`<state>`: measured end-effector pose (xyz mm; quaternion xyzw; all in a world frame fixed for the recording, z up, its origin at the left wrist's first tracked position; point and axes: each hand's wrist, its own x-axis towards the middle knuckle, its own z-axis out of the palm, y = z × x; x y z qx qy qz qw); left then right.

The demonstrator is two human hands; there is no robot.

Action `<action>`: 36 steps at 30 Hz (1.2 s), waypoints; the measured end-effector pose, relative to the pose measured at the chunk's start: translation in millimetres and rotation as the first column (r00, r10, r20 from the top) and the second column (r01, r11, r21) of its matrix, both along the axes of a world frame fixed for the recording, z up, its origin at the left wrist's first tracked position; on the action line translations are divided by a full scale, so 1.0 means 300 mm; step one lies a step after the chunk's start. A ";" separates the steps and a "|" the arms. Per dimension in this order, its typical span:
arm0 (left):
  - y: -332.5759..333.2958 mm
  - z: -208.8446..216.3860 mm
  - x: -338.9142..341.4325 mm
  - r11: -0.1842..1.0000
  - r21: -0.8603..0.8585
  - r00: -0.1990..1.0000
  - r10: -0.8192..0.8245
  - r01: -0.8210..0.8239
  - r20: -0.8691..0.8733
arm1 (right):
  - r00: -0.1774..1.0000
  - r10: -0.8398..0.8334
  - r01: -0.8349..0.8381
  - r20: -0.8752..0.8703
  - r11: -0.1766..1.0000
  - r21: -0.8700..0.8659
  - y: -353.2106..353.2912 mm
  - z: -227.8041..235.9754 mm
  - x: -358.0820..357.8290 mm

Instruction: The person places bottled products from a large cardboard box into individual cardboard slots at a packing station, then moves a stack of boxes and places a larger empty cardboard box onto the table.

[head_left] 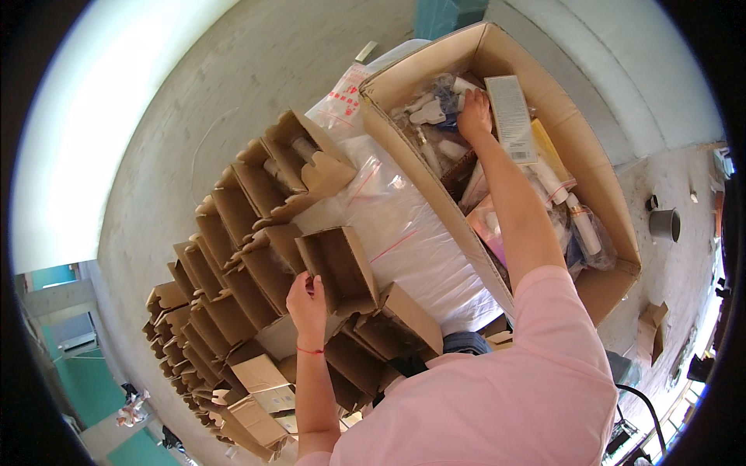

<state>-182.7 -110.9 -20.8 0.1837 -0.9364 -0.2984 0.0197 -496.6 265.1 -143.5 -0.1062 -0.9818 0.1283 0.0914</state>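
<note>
My left hand [307, 303] is closed at the edge of a small open cardboard box [342, 268], its fingers curled against the box's left wall. Inside, that box shows bare brown card. My right hand [475, 118] reaches into a large carton [412, 151], fingers stretched out over bagged goods beside a white tube [464, 85]. Next to those fingers lie a white plastic piece [427, 113] and a tall white printed box [510, 116]. Nearer my right arm, the carton also holds a white bottle in a clear bag [584, 225].
Rows of open cardboard boxes [233, 210] fill the left side. Clear plastic bags [420, 233] lie stacked between them and the large carton. A dark bucket [664, 225] stands on the floor at the right, and a small brown carton [651, 330] lies nearer.
</note>
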 end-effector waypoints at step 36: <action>0.272 0.394 0.057 0.333 0.907 0.966 -0.122 0.258 -0.230 | 0.883 0.377 0.037 -0.279 -0.649 -0.760 -0.322 0.784 0.816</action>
